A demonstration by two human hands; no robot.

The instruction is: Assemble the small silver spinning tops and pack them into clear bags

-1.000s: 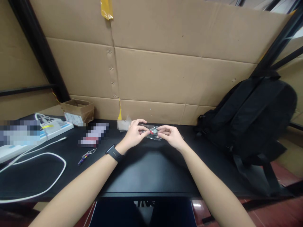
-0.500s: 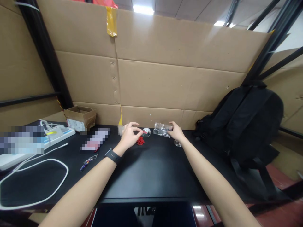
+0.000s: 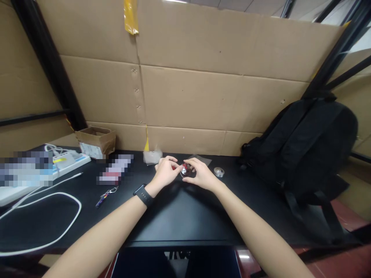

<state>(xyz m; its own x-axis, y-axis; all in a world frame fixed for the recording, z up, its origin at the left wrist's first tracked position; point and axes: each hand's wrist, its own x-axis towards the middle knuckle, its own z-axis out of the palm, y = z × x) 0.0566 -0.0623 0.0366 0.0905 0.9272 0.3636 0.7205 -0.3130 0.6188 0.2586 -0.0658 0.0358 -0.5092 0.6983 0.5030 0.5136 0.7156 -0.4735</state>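
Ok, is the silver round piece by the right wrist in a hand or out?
Out: the silver round piece lies on the black tabletop, no finger of the right hand on it.

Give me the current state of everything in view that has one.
Left hand: curled, at the shiny piece; grip unclear.
Right hand: curled beside it; grip unclear.
Shiny piece: between the hands, partly hidden.
Round silver piece: lying flat, untouched.
Cardboard box: open-topped.
Power strip: plugs inserted.
White cable: loosely looped, one end unplugged.
Keychain: lying flat.
Watch: strapped on left wrist.
Backpack: upright; open or shut unclear.
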